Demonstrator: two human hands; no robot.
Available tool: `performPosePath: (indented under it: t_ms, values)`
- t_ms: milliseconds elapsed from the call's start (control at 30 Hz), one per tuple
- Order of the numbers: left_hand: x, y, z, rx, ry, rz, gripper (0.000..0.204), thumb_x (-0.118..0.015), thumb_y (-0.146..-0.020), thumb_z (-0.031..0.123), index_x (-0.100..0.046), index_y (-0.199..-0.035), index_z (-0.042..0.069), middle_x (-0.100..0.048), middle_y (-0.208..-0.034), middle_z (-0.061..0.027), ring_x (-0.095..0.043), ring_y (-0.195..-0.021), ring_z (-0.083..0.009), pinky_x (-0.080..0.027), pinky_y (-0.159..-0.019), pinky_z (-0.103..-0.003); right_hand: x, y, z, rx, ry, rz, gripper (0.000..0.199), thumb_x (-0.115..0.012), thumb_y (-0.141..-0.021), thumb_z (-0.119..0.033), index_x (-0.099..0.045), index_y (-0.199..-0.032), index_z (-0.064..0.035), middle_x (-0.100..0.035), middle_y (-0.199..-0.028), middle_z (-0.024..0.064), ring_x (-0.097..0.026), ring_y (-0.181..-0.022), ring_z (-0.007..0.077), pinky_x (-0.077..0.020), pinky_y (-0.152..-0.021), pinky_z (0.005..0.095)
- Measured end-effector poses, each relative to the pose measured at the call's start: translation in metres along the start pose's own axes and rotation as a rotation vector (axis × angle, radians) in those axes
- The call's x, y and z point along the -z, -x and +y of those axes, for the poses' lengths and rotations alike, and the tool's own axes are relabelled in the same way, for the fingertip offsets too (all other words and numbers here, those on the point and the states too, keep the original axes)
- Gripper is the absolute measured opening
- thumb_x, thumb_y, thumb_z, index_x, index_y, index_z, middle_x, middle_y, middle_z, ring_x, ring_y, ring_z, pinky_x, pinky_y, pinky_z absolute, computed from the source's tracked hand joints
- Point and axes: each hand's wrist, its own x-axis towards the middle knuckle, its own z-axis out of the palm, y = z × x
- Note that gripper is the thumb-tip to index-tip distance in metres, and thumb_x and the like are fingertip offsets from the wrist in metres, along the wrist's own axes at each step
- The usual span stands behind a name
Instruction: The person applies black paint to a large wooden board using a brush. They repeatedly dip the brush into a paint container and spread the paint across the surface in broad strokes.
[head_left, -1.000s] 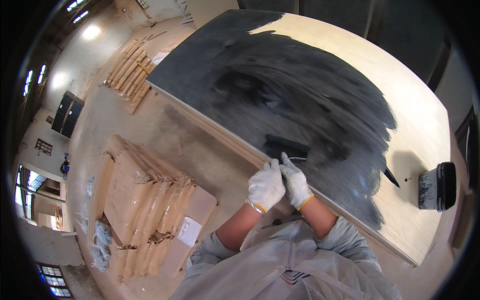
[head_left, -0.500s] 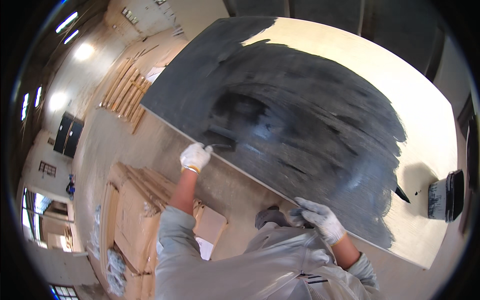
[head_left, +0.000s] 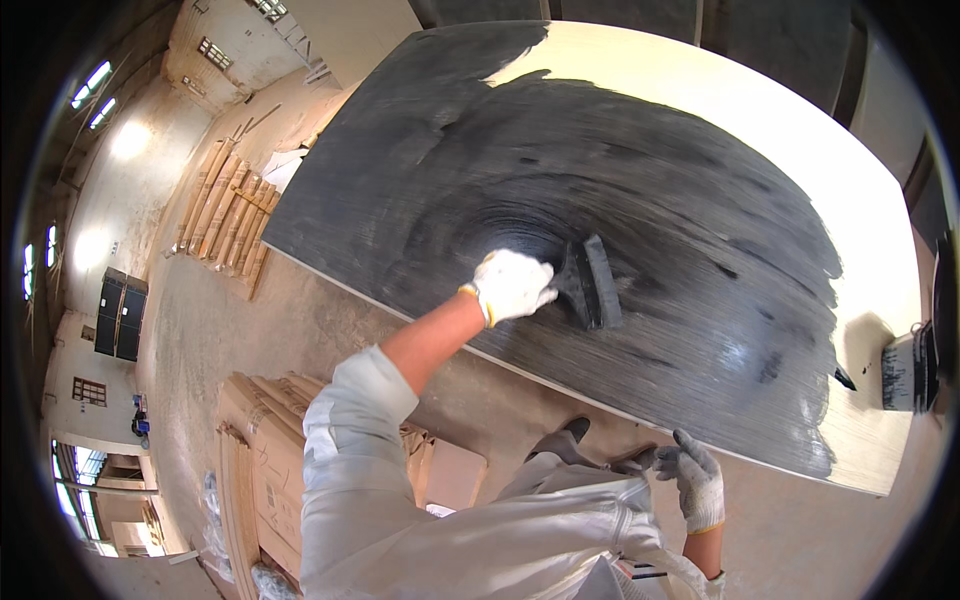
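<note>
My left hand (head_left: 512, 287), in a white knit glove, is closed round the handle of a wide flat paintbrush (head_left: 597, 283). Its head is coated black and presses on a large panel (head_left: 868, 440). Black paint (head_left: 690, 240) covers most of the panel in streaks, while a pale strip runs along the far and right sides. My right hand (head_left: 697, 482), its white glove stained grey at the fingertips, hangs beside the panel's near edge. Its fingers are apart and hold nothing. A paint-smeared white bucket (head_left: 898, 372) stands on the panel's right end, beside a small black pointed thing (head_left: 845, 379).
Flat cardboard packages (head_left: 265, 460) are stacked on the floor to my left. Farther off lies a pile of long wrapped bundles (head_left: 225, 205). Dark panels (head_left: 780, 60) stand beyond the work panel. My feet (head_left: 575, 430) are close to its near edge.
My left hand has swept the brush rightward and inward across the panel, leaving curved streaks. My right hand has moved off the near edge, down and to the right. The view has shifted slightly.
</note>
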Motion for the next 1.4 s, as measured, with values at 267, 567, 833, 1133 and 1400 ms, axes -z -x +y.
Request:
performPosePath:
  t_ms: [267, 567, 833, 1133, 1400]
  values:
    - [0.009, 0.069, -0.178, 0.573, -0.041, -0.094, 0.046, -0.067, -0.096, 0.050, -0.081, -0.110, 0.009, -0.079, -0.112, -0.0181, -0.076, -0.109, -0.0375, -0.059, -0.093, -0.051, 0.032, 0.031, 0.032, 0.038, 0.004, 0.243, 0.054, -0.059, -0.101, -0.009, -0.052, -0.151, 0.0115, -0.076, -0.114, 0.0263, -0.077, -0.087, 0.0296, -0.0624, -0.073, 0.0357]
    - [0.006, -0.029, -0.101, 0.180, 0.029, -0.023, 0.046, -0.060, -0.099, 0.054, -0.080, -0.108, 0.013, -0.079, -0.108, -0.0175, -0.075, -0.106, -0.0398, -0.058, -0.094, -0.051, 0.020, 0.035, 0.062, -0.095, 0.057, 0.215, 0.053, -0.060, -0.102, -0.008, -0.053, -0.152, 0.0096, -0.077, -0.112, 0.0258, -0.077, -0.087, 0.0303, -0.0626, -0.072, 0.0371]
    - [0.004, 0.017, -0.288, 0.920, 0.096, -0.043, 0.055, -0.066, -0.097, 0.052, -0.079, -0.124, 0.006, -0.074, -0.132, -0.0206, -0.069, -0.126, -0.0391, -0.055, -0.106, -0.048, 0.092, 0.078, 0.111, -0.167, 0.010, 0.563, 0.062, -0.059, -0.100, -0.007, -0.045, -0.159, 0.0040, -0.075, -0.106, 0.0282, -0.075, -0.075, 0.0341, -0.0618, -0.057, 0.0399]
    - [0.004, -0.019, -0.312, 0.758, 0.104, -0.084, 0.051, -0.070, -0.095, 0.051, -0.078, -0.125, 0.011, -0.076, -0.128, -0.0184, -0.070, -0.123, -0.0386, -0.054, -0.105, -0.047, 0.096, 0.106, 0.118, -0.229, -0.105, 0.666, 0.061, -0.057, -0.100, -0.005, -0.043, -0.159, 0.0052, -0.075, -0.106, 0.0278, -0.075, -0.074, 0.0337, -0.0618, -0.057, 0.0403]
    - [0.018, -0.018, -0.308, 0.759, 0.096, -0.102, 0.050, -0.069, -0.096, 0.051, -0.078, -0.124, 0.011, -0.076, -0.126, -0.0180, -0.071, -0.122, -0.0381, -0.055, -0.103, -0.046, 0.108, 0.099, 0.134, -0.198, -0.135, 0.649, 0.064, -0.058, -0.100, -0.007, -0.042, -0.161, 0.0013, -0.075, -0.107, 0.0269, -0.076, -0.077, 0.0348, -0.0623, -0.059, 0.0436]
